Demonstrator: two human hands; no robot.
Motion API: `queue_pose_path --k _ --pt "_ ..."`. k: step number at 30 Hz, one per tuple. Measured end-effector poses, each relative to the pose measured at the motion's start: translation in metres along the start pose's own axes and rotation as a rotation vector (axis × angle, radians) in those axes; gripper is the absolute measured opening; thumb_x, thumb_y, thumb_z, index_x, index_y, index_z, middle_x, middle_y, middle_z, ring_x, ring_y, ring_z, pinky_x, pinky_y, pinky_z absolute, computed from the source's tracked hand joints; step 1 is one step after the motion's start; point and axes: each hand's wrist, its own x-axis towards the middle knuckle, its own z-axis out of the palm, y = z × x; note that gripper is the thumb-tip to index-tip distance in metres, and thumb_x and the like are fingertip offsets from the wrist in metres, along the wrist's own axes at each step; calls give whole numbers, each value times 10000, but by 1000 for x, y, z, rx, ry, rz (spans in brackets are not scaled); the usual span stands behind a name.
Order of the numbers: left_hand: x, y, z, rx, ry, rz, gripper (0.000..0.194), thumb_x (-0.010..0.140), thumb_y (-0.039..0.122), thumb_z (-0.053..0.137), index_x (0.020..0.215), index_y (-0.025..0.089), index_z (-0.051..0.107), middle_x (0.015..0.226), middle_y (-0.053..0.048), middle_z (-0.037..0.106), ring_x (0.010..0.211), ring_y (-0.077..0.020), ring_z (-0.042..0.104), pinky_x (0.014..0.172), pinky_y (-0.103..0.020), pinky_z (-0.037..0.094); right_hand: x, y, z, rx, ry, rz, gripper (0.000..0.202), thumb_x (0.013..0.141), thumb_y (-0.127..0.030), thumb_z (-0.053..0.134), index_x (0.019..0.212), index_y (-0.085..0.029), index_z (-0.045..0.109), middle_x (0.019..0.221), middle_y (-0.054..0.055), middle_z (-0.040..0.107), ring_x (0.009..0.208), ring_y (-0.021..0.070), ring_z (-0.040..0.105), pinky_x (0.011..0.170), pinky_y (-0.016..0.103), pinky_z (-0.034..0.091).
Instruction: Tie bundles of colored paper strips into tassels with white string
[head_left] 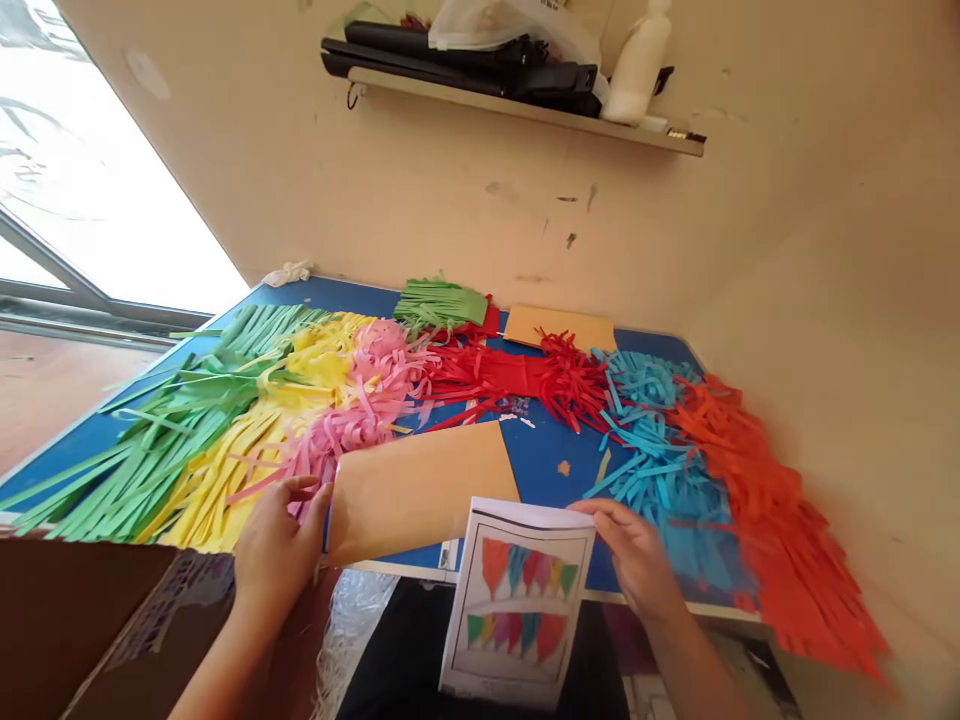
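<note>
A folded white sheet [525,514], printed with two rows of coloured tassel bunting, is pinched at its upper right corner by my right hand [637,560]. It hangs tilted over my lap, at the table's front edge. Beside the left end of a plain brown envelope [427,485] is my left hand [281,545], its thumb and fingers apart, close to pink fringed paper [352,425]. Whether it touches the envelope or the pink strips I cannot tell. The envelope lies on the blue table [544,460] and reaches behind the printed sheet.
Fringed paper in green [172,430], yellow [232,450], red [517,372], blue [660,450] and orange [787,520] spreads over the table. Another brown envelope [562,325] lies at the back. A cardboard box [82,610] stands front left; a loaded shelf [525,105] hangs above.
</note>
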Motion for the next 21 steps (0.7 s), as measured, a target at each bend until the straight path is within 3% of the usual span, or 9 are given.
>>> queue_pose_path --k 3,5,8,11,13,15,18,21 --pt "10 0 -2 79 -109 -114 416 791 617 505 845 213 585 771 -103 660 756 -341 649 646 -439 467 0 -3 7 -37 25 -45 354 875 -534 623 1024 -227 717 1068 96 725 1003 279 665 881 389 525" --pt "8 7 -3 -8 -132 -123 378 742 597 566 793 223 559 738 -75 642 721 -315 645 636 -418 467 -1 -7 9 -53 69 -93 381 880 -529 622 1108 -230 681 1148 103 700 1064 279 651 918 401 513" --pt "-4 22 -9 -418 -95 -79 375 682 558 663 800 221 546 752 -27 642 708 -225 640 648 -343 506 -3 -14 4 -88 144 -136 378 884 -516 625 1120 -224 670 1154 110 693 1067 274 648 929 406 500" --pt "-16 44 -17 -887 4 -121 385 657 485 776 828 235 539 793 23 636 729 -157 632 651 -258 528 -1 -21 0 -44 176 -135 372 874 -534 630 1057 -214 683 1088 106 710 1006 266 667 903 402 515" --pt "-22 59 -22 -1068 52 -140 364 661 430 808 817 243 537 806 48 625 725 -120 612 655 -214 526 7 -24 1 18 167 -130 394 855 -552 649 1046 -209 675 1088 111 711 1006 266 673 909 410 519" --pt "-25 70 -23 -1187 49 -98 353 655 388 823 816 248 542 776 63 607 684 -95 580 641 -189 517 22 -26 4 78 137 -118 463 815 -575 688 1094 -207 650 1142 127 696 1052 272 665 950 436 502" --pt "-28 75 -21 -1225 -68 9 327 671 332 812 831 260 536 735 61 588 621 -99 557 572 -202 508 54 -32 11 178 27 -57 692 732 -644 734 1255 -223 565 1301 168 617 1182 291 612 1017 489 445" --pt "-29 72 -16 -1181 -150 95 299 714 345 767 823 265 501 712 38 563 598 -135 574 504 -239 515 85 -48 17 241 -176 -2 840 707 -669 741 1387 -261 463 1420 178 526 1288 288 537 1072 516 370"
